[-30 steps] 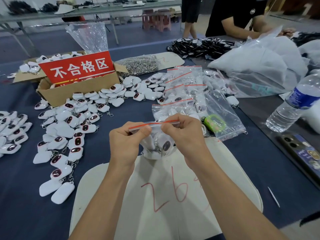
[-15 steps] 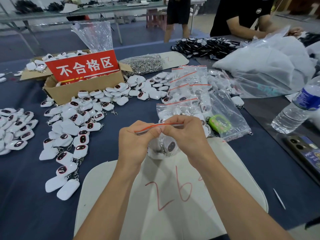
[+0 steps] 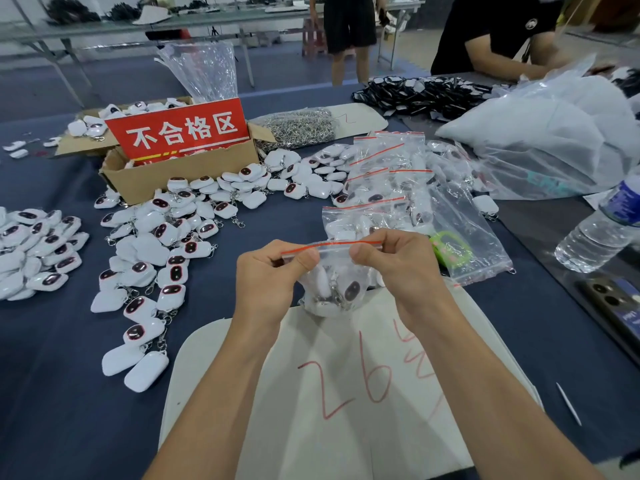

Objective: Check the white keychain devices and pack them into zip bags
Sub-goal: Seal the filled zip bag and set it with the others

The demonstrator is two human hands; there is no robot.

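Note:
A small clear zip bag [image 3: 334, 284] with a red seal strip hangs between my hands above a white board [image 3: 346, 393]. Several white keychain devices [image 3: 351, 291] sit inside it. My left hand [image 3: 273, 284] pinches the left end of the seal. My right hand [image 3: 401, 271] pinches the right end, thumb on the strip. Loose white keychain devices [image 3: 162, 251] with dark oval faces lie in heaps at the left and centre. Filled zip bags [image 3: 384, 188] are piled behind my hands.
A cardboard box [image 3: 180, 174] with a red sign stands at the back left. A water bottle [image 3: 602, 230] and a phone [image 3: 613, 306] are at the right. A big clear plastic sack [image 3: 540, 140], a heap of metal chains [image 3: 298, 128] and another person [image 3: 498, 32] are at the back.
Both hands have stayed on the bag's seal, and my right thumb has slid a little along the strip. The view has shifted slightly left.

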